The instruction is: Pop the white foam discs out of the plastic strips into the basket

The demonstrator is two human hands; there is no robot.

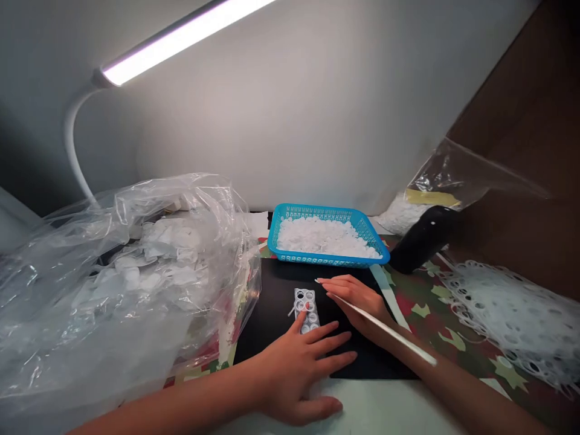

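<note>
My left hand [303, 371] lies with its fingers spread over a black mat. One fingertip touches a small whitish plate with round rings [310, 316], set in two columns. In my right hand [360, 302] is a slim white stick-like tool [389, 331], held between thumb and fingers with its back end along the forearm. This hand is to the right of the ringed plate and apart from it. The tool's working tip is too small to make out.
Behind the black mat [267, 302] stands a blue basket [328, 261] heaped with small white pieces. A clear plastic bag [217, 193] of white pieces spreads at left. On the right are a black object [423, 238] and a pile of white ringed sheets [512, 314]. A lamp [181, 43] hangs above.
</note>
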